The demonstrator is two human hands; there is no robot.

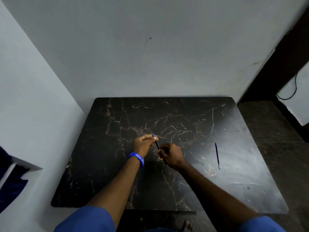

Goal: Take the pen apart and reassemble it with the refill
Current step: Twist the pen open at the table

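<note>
— Hands first: what are they doing?
— Left hand (143, 143) and right hand (169, 154) meet over the middle of the dark marble table (103, 173), fingers of both closed on the pen (157, 144).
— And the refill (217, 155)?
— Lying alone on the table, well to the right.

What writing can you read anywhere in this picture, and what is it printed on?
"GIIC-PLKD": white capitals on the blue wristband worn on the left wrist. The first letters curve round the wrist and are blurred, so only "-PLKD" is sure.
Pen held between both hands: no print can be made out; too small.
Blue refill lying on the black marble-pattern table: no marking legible.
Nothing else in view carries text.
</note>
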